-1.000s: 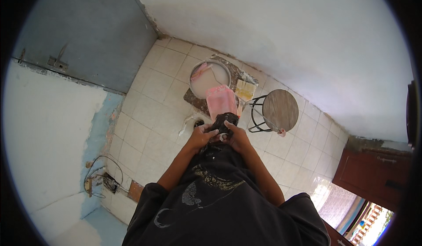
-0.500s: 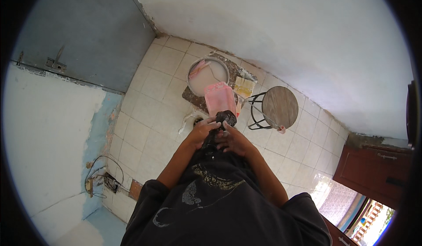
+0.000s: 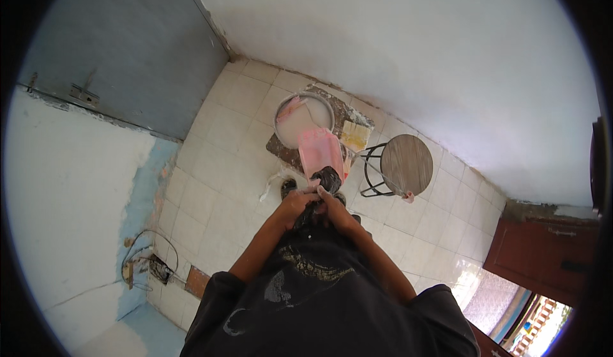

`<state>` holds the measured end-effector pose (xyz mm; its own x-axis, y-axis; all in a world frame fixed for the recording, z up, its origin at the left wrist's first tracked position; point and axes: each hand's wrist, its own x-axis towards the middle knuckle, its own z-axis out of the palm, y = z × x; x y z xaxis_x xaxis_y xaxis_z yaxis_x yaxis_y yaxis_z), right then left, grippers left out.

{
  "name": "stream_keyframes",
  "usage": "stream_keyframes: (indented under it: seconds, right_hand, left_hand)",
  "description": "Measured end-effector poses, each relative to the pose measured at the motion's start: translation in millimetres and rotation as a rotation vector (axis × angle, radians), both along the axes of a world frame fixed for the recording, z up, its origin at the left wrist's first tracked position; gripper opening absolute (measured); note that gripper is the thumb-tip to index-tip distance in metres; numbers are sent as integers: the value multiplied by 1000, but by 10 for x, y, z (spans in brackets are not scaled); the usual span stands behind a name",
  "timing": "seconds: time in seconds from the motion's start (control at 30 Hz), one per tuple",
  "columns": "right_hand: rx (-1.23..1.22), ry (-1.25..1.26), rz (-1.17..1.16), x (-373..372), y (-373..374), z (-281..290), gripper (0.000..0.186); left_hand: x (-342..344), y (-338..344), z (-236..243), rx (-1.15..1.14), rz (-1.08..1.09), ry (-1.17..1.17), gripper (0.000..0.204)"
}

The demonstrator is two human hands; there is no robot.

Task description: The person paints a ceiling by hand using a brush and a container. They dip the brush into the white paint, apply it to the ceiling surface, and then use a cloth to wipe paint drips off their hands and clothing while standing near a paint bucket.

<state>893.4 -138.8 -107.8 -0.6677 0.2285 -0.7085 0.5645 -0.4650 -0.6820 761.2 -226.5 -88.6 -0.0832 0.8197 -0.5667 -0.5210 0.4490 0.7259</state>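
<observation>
In front of my body, my left hand [image 3: 297,205] and my right hand [image 3: 336,212] come together on a crumpled black piece of plastic or cloth [image 3: 327,179]. Both hands are closed, with thumbs and fingers gathered at its near end; some fingers are hidden. The black piece bulges beyond my fingertips and overlaps the near end of a pink paint tray [image 3: 320,152] below. Behind that tray stands a round tub [image 3: 303,135] of whitish liquid, with a pink-ended roller [image 3: 292,108] at its far left side.
A stained board [image 3: 278,149] lies under the tub and tray, with a yellowish block [image 3: 355,135] to the right. A round wooden-topped stool [image 3: 407,165] stands further right, crossed by a long stick [image 3: 385,178]. Cables [image 3: 153,231] hang at the left wall. My shoes [image 3: 288,186] show below.
My hands have drawn closer together, with the fingers closing at the near end of the black piece. It sits slightly lower in view and now covers the tray's near end.
</observation>
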Motion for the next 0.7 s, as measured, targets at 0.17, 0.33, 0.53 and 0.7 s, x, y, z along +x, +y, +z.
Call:
stream_keyframes:
  seconds: [0.17,0.33,0.53,0.7]
  right_hand:
    - [130,-32,2,-6,-26,160,63]
    - [252,87,-96,59,-123,-120,67]
    - [206,40,-65,30,-34,166,68]
    - [202,-8,-36,23,-71,-194,67]
  left_hand:
    - [25,-26,11,-9,139,-230,22]
    - [33,-8,-90,-111,94,95,24]
    - [14,-25,26,-119,106,-8,23]
    - [37,22,-32,-127,203,-174,25]
